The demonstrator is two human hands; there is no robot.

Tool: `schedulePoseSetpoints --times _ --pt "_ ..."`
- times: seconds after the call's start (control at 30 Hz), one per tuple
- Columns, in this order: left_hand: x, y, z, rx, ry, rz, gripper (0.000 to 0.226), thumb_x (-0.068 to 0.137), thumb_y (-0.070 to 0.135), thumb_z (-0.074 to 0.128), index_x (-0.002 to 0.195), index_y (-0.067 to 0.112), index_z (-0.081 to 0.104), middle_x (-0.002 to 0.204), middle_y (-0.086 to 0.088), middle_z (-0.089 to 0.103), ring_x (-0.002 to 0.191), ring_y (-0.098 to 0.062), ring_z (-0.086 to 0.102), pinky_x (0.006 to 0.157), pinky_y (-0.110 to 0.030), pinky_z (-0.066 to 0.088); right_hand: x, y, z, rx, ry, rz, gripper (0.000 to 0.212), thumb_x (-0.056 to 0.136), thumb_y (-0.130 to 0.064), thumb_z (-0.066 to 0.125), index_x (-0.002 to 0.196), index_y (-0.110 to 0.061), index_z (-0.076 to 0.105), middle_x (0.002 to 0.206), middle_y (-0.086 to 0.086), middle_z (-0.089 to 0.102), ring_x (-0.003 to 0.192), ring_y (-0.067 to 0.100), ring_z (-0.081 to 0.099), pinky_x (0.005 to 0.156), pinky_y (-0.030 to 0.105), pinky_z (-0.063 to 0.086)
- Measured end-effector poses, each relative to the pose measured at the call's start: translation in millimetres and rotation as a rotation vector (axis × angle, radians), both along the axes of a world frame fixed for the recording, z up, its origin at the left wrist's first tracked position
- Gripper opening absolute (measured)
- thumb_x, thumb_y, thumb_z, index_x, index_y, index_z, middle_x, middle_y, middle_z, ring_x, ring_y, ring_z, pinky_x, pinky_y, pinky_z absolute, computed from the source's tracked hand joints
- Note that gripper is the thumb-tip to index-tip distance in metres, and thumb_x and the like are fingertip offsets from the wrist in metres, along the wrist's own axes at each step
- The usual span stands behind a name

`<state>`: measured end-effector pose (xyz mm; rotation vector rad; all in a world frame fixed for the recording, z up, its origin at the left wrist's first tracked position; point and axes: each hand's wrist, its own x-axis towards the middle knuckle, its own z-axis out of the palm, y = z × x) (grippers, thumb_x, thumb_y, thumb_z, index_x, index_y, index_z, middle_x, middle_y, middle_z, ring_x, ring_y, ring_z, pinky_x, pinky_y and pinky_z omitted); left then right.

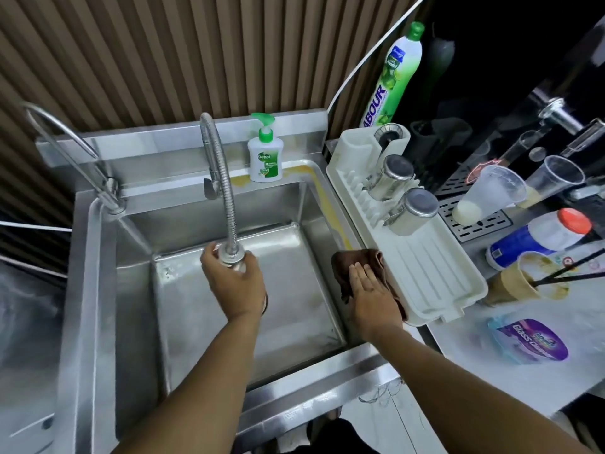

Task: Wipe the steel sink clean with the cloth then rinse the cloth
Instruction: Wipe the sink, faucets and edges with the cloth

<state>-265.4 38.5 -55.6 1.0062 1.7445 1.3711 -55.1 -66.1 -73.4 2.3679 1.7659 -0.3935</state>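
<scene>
The steel sink (183, 290) fills the middle of the view, its basin wet and streaked. A yellowish stain runs along its back and right rim. My left hand (235, 280) grips the nozzle at the end of the flexible steel faucet hose (226, 191), held over the basin. My right hand (370, 290) presses flat, fingers straight, on a brown cloth (353, 260) lying on the sink's right rim, beside the white rack.
A white dish rack (435, 283) with steel cups borders the right rim. A Dettol soap pump (265, 158) stands on the back ledge, a second tap (65, 145) at back left. Plastic cups, bottles and a glass-cleaner pouch (530, 339) crowd the right counter.
</scene>
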Motion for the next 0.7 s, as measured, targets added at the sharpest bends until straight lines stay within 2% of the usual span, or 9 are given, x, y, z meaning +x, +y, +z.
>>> schedulePoseSetpoints --times 0.1,0.2,0.27,0.37,0.43,0.5,0.53,0.63,0.7 --pt "-12 3 -3 -0.039 -0.053 0.119 0.069 0.089 0.013 0.064 0.149 0.015 0.031 0.139 -0.007 0.053 0.115 -0.024 0.059 0.086 -0.017 0.044 -4 -37 5 0.016 0.009 -0.029 0.063 0.104 -0.021 0.031 0.16 -0.01 0.003 0.168 0.004 0.005 0.155 0.018 0.0 0.123 0.032 0.005" --pt "-14 7 -1 -0.088 -0.091 0.184 0.088 0.091 0.021 0.063 0.159 0.016 0.007 0.157 -0.008 0.038 0.132 -0.028 0.052 0.105 -0.034 0.047 -7 -51 7 0.06 0.023 -0.042 0.063 0.102 -0.021 0.035 0.159 -0.008 0.011 0.167 0.006 0.014 0.154 0.02 0.007 0.122 0.031 0.009" --pt "-6 7 3 -0.206 -0.224 0.263 0.095 0.094 0.032 0.064 0.16 0.014 -0.001 0.16 -0.011 0.034 0.124 -0.022 0.058 0.101 -0.027 0.044 -9 -46 7 0.051 0.03 -0.043 0.064 0.102 -0.02 0.035 0.159 -0.006 0.009 0.167 0.009 0.012 0.155 0.022 0.007 0.122 0.033 0.009" --pt "11 9 6 -0.438 -0.409 0.368 0.083 0.092 0.058 0.057 0.155 0.013 0.026 0.153 -0.013 0.044 0.128 -0.031 0.054 0.109 -0.042 0.041 -5 -24 4 -0.013 -0.002 -0.009 0.067 0.103 -0.022 0.03 0.158 -0.007 -0.005 0.168 0.008 -0.003 0.155 0.021 -0.005 0.123 0.033 0.001" --pt "19 15 4 -0.482 -0.502 0.327 0.061 0.093 0.064 0.047 0.12 0.012 0.061 0.124 -0.01 0.064 0.119 -0.036 0.059 0.105 -0.049 0.047 1 -2 2 -0.025 -0.004 0.003 0.066 0.104 -0.022 0.028 0.159 -0.008 -0.005 0.168 0.006 -0.004 0.154 0.02 -0.008 0.123 0.033 -0.001" --pt "23 25 7 -0.447 -0.499 0.226 0.053 0.093 0.065 0.043 0.082 0.017 0.061 0.092 -0.006 0.065 0.104 -0.037 0.063 0.097 -0.051 0.053 5 21 1 -0.031 0.008 0.016 0.066 0.104 -0.021 0.028 0.159 -0.008 -0.005 0.168 0.006 -0.004 0.154 0.02 -0.008 0.124 0.034 0.0" --pt "25 30 11 -0.444 -0.479 0.162 0.052 0.088 0.066 0.045 0.081 0.016 0.061 0.091 -0.007 0.065 0.103 -0.037 0.064 0.096 -0.051 0.054 6 30 1 -0.044 0.018 0.016 0.066 0.103 -0.019 0.029 0.159 -0.008 -0.006 0.168 0.006 -0.004 0.154 0.02 -0.008 0.124 0.034 0.001" --pt "27 44 21 -0.387 -0.376 -0.045 0.059 0.074 0.062 0.053 0.109 0.016 0.066 0.109 -0.008 0.068 0.109 -0.033 0.064 0.097 -0.05 0.053 8 42 -1 -0.067 0.017 0.025 0.067 0.103 -0.019 0.029 0.158 -0.008 -0.007 0.168 0.005 -0.006 0.154 0.02 -0.01 0.124 0.034 -0.001" --pt "25 53 32 -0.358 -0.262 -0.173 0.066 0.078 0.056 0.056 0.127 0.013 0.06 0.121 -0.011 0.066 0.118 -0.036 0.06 0.1 -0.053 0.051 9 33 1 -0.083 0.019 0.031 0.069 0.102 -0.02 0.031 0.158 -0.009 -0.007 0.168 0.004 -0.007 0.154 0.019 -0.01 0.125 0.035 -0.001"
